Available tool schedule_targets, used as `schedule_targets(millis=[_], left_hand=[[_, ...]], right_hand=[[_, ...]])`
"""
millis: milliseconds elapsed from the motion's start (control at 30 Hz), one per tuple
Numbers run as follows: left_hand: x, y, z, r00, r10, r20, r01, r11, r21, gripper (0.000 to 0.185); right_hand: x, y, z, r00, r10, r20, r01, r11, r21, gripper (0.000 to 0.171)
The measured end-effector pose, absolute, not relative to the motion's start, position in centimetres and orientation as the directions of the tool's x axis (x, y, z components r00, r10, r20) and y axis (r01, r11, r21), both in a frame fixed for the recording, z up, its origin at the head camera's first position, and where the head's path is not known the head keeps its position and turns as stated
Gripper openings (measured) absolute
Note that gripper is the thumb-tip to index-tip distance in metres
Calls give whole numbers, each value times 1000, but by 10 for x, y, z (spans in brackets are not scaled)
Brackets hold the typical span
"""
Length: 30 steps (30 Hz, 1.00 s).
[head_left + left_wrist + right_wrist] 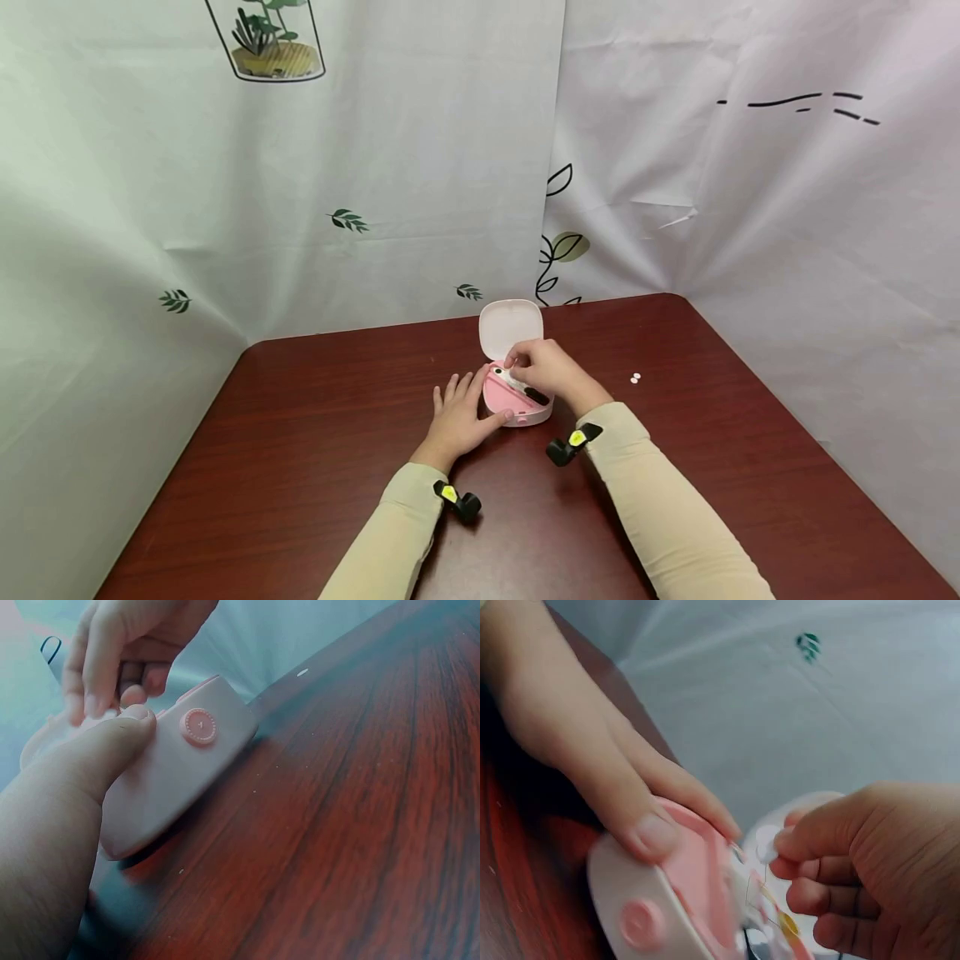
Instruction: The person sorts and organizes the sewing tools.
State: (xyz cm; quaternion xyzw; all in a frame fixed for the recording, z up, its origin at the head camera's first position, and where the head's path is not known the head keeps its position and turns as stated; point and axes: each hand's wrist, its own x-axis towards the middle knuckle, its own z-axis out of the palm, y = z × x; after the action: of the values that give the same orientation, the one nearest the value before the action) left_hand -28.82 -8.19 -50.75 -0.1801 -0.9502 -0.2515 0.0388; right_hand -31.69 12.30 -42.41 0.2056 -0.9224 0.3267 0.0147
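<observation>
A: Case [517, 408], pink, sits mid-table [300, 467], lid [511, 327] up and tilted back. Where's our left hand [459, 417]?

B: Flat on the wood w/ fingers straight, thumb pressed on the case's front edge, just above the round button [198, 726]. Not wrapped round it, so it's braced against it, nothing held.

A: And our right hand [546, 371]?

B: Over the open case, knuckles up, fingers curled in. Thumb and forefinger are pinched narrow on a small white pill [766, 844], right above the tray inside.

A: Sure it's a pill?

B: Small, white, roundish; the right wrist view is too blurry for more. We can't make out the tray's contents either: some white, something dark, a yellow spot.

A: Wrist pose?

B: Both forearms come in from the near edge, sleeves [660, 508] beige, angled toward each other, hands almost touching at the case.

A: Count?

B: One case, one lid, one pinched pill, plus two white pills [635, 378] lying on the table, well apart to the right.
</observation>
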Motion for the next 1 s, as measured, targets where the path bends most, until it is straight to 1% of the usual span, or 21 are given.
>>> schedule_targets(millis=[133, 400, 633, 767, 1000], left_hand=[[-290, -82, -508, -931, 324, 167, 364, 811, 459, 96], [-291, -82, -509, -936, 321, 147, 352, 819, 453, 94], [-289, -81, -507, -933, 323, 160, 360, 818, 449, 92], [-290, -80, -507, -933, 323, 159, 359, 819, 447, 92], [-291, -82, -508, -936, 319, 147, 350, 825, 443, 95]], right_hand=[[-316, 108, -427, -915, -374, 152, -390, 720, -574, 9], [-311, 92, -433, -921, -369, 127, -385, 802, -457, 12], [-304, 89, -432, -906, -396, 152, -423, 821, -385, 7], [-303, 96, -434, -873, -437, 215, -487, 794, -365, 4], [-297, 110, -448, -789, -536, 302, -611, 739, -284, 14]])
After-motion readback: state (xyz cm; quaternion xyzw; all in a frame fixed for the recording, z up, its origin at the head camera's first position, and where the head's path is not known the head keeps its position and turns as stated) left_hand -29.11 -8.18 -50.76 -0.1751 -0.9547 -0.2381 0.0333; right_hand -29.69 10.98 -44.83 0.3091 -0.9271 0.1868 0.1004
